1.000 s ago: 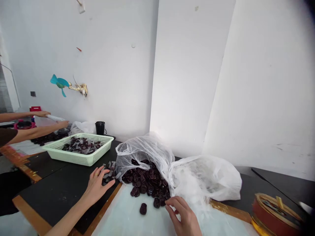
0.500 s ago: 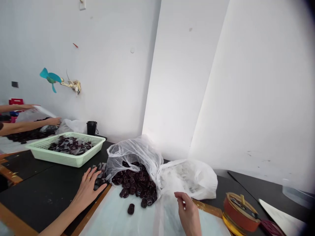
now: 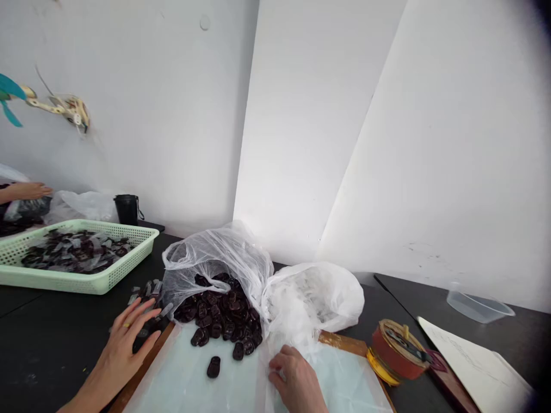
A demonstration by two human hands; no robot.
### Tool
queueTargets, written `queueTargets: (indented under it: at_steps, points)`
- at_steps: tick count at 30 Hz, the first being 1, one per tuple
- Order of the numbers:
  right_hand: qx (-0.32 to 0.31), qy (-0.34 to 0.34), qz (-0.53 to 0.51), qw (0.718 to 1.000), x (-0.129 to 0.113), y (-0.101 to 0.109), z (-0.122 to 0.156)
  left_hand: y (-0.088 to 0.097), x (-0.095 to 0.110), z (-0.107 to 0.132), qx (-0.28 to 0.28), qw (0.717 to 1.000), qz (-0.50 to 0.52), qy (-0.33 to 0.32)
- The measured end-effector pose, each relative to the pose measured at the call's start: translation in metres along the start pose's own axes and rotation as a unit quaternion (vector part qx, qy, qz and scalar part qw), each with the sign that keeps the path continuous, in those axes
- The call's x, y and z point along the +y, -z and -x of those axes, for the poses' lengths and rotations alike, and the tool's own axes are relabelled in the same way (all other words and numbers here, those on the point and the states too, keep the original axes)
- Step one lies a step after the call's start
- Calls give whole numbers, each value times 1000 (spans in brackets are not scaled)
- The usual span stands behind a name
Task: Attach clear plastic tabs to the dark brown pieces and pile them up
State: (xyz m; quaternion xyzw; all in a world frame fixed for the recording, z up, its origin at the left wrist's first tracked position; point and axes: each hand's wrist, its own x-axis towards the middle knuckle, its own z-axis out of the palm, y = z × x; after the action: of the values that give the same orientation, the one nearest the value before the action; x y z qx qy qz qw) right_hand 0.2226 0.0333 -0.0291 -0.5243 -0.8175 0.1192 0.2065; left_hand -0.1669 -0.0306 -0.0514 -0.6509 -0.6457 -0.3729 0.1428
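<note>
My left hand [image 3: 123, 344] lies flat with its fingers spread over a small heap of wrapped dark pieces [image 3: 146, 292] on the black table. My right hand [image 3: 295, 381] is curled, its fingers closed on the lower edge of a crumpled white plastic bag [image 3: 314, 298]. Beside it an open clear plastic bag [image 3: 206, 255] spills many dark maroon pieces [image 3: 219, 315] onto a pale sheet [image 3: 185, 384]. One dark piece [image 3: 213, 366] lies alone on that sheet.
A pale green basket [image 3: 124, 269] of wrapped dark pieces stands at the left, a black cup [image 3: 127, 209] behind it. Another person's hand [image 3: 26, 190] shows at the far left. A red and gold tape reel [image 3: 398, 353], white paper [image 3: 477, 367] and a clear tub [image 3: 477, 307] lie at the right.
The view has swung right and down. My right hand has come down from mid-air onto the white bag's edge. My left hand stays on the wrapped pieces.
</note>
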Motion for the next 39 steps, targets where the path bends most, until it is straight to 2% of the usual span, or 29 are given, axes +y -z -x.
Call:
queueTargets:
  at_steps: [4,6,8,10,11,14,15,16,18,20,25,27,30,33,35,39]
  points:
    - [-6,-14,-14,1000,0,4,-2,-1,50,3,-62,990,124,7]
    - [7,-20,-80,997,-3,7,-4,-4,83,5,-129,968,212,32]
    - [36,-22,-214,976,-7,8,-6,-8,115,4,-179,927,315,96]
    - [60,-24,-359,931,-12,7,-8,-16,142,2,-243,856,424,167]
    - [59,-28,-413,908,-14,5,-8,-22,154,-1,-268,811,472,217]
    - [19,-41,-535,843,-21,-6,-7,-41,179,-9,-308,651,603,343]
    - [3,-39,-565,824,-23,-10,-7,-48,183,-12,-314,615,627,361]
    - [-12,-32,-588,808,-24,-14,-6,-54,187,-15,-315,601,641,358]
    - [-36,-13,-621,783,-27,-19,-4,-62,188,-18,-314,613,644,332]
    - [-57,-4,-632,773,-29,-19,-3,-65,186,-19,-305,635,637,312]
    - [-87,3,-608,789,-33,-16,-3,-59,179,-13,-265,667,617,323]
    - [-88,-32,-611,786,-35,-21,-4,-55,180,-10,-254,681,605,325]
    - [-82,-98,-629,767,-39,-32,-4,-49,182,-8,-269,710,577,301]
    - [-97,-109,-621,770,-39,-37,-4,-42,179,-12,-297,741,545,255]
    - [-113,-111,-601,784,-38,-34,-3,-34,171,-17,-292,771,515,233]
    - [-118,-127,-572,802,-35,-25,-4,-13,140,-30,-220,862,391,236]
